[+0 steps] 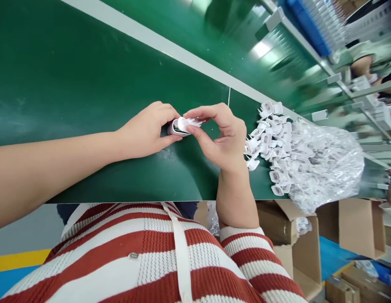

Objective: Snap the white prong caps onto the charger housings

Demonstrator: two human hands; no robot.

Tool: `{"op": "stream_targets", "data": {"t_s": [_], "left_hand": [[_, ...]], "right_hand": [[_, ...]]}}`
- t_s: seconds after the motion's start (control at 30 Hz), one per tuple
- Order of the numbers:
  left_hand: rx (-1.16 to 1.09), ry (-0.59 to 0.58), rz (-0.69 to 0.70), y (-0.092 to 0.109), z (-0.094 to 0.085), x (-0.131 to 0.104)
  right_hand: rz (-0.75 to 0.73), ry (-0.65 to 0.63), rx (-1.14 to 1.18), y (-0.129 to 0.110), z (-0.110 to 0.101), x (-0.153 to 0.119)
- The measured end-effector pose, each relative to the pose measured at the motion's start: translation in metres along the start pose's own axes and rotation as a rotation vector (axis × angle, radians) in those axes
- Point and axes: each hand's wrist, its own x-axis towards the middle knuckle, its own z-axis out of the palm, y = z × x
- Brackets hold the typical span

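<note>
My left hand (147,129) is closed around a small white hollow housing (174,128), its open end facing right with something dark inside. Between the thumb and fingertips of my right hand (225,136) is a white plastic piece (184,123) with thin prongs at its right end. The piece meets the housing's open end; how far it sits inside I cannot tell. Just right of my right hand lies a loose pile of similar white plastic pieces (272,141), spilling from a clear plastic bag (329,162).
The green tabletop (72,84) ends at a front edge close to my body. A pale strip (170,48) crosses it behind my hands. Open cardboard boxes (304,252) stand below on the right. Beyond the bag are a blue tray (309,25) and another person's arm (362,65).
</note>
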Motion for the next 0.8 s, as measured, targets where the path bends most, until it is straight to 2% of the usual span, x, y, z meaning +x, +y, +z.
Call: {"op": "stream_targets", "data": {"t_s": [0.1, 0.3, 0.5, 0.8], "left_hand": [[-0.022, -0.01, -0.009, 0.001, 0.0, 0.001], [-0.081, -0.01, -0.053, 0.002, 0.0, 0.002], [-0.081, -0.01, -0.046, 0.002, 0.001, 0.001], [-0.099, 0.004, -0.063, 0.002, 0.002, 0.0]], "right_hand": [[-0.031, -0.03, -0.086, -0.002, 0.005, 0.0], [-0.012, 0.055, -0.092, -0.003, 0.01, -0.001], [-0.025, 0.008, -0.142, -0.006, 0.01, -0.002], [-0.01, -0.074, -0.318, -0.022, 0.008, 0.001]]}}
